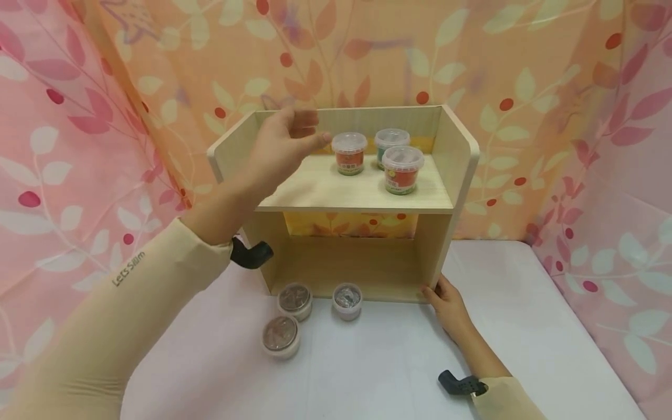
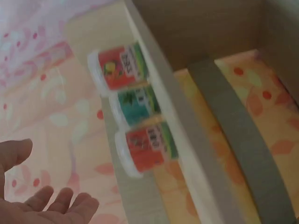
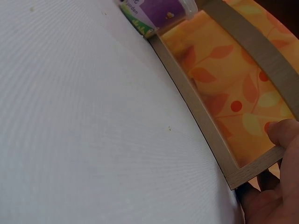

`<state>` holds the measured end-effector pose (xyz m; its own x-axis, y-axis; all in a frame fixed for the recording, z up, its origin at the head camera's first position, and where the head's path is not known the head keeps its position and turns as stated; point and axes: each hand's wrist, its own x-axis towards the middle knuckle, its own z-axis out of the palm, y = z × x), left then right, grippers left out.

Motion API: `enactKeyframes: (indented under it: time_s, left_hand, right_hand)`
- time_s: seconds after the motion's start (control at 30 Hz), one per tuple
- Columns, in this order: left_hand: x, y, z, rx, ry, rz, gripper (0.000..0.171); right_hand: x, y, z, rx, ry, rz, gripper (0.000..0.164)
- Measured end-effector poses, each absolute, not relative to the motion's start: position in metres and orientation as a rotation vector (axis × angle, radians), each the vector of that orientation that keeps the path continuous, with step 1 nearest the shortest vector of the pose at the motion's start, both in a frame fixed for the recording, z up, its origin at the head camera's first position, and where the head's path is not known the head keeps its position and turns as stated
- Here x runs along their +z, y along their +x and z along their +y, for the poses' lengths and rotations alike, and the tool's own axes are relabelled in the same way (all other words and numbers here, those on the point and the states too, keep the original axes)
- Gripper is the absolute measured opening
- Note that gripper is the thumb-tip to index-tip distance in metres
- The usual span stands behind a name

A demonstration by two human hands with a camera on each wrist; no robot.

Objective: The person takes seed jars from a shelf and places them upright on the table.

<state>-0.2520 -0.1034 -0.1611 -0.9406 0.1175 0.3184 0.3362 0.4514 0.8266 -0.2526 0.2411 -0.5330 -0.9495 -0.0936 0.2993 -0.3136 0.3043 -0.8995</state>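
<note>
A pale wooden two-tier shelf unit (image 1: 357, 198) stands on the table. On its upper board are three lidded plastic tubs: a red-labelled tub (image 1: 350, 158) at left, a teal-labelled tub (image 2: 135, 106) behind, and another red-labelled tub (image 1: 401, 178) at front right. My left hand (image 1: 286, 143) hovers over the left of that board, holding nothing, its thumb apart from the fingers. In the left wrist view it stays clear of the tubs. My right hand (image 1: 446, 303) grips the bottom front corner of the right side panel (image 3: 254, 172), thumb on the inner face and fingers outside.
In front of the shelf on the white-covered table (image 1: 378, 367) stand three more tubs: two with brownish tops (image 1: 280, 335) at left and one with a greyish top (image 1: 347, 298). A purple-labelled tub (image 3: 159, 14) shows beside the frame. Patterned curtains (image 1: 567, 146) surround the table.
</note>
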Motion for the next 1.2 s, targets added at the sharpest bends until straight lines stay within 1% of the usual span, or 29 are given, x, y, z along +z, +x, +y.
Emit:
enactKeyframes:
  time_s: [0.13, 0.27, 0.4, 0.6, 0.8, 0.83, 1.2]
  left_hand:
    - [-0.145, -0.278, -0.102, -1.442, -0.377, -2.603, 0.068]
    - [-0.144, -0.303, -0.099, -1.439, -0.406, -2.691, 0.073]
    - [-0.152, -0.321, -0.099, -1.419, -0.416, -2.817, 0.079]
    - [-0.167, -0.334, -0.097, -1.317, -0.419, -2.961, 0.083]
    - [-0.172, -0.342, -0.092, -1.379, -0.449, -2.960, 0.080]
    - [-0.172, -0.343, -0.091, -1.382, -0.451, -2.958, 0.079]
    - [-0.174, -0.344, -0.083, -1.367, -0.449, -2.909, 0.065]
  right_hand:
    - [-0.520, -0.245, 0.236, 1.698, 0.377, -2.393, 0.054]
    - [-0.510, -0.240, 0.233, 1.739, 0.371, -2.391, 0.054]
    - [-0.518, -0.244, 0.235, 1.802, 0.360, -2.378, 0.056]
    - [-0.536, -0.252, 0.240, 1.781, 0.371, -2.383, 0.057]
    - [-0.539, -0.255, 0.242, 1.797, 0.410, -2.353, 0.058]
    - [-0.535, -0.253, 0.242, 1.798, 0.412, -2.355, 0.058]
    - [-0.538, -0.255, 0.243, 1.818, 0.403, -2.345, 0.058]
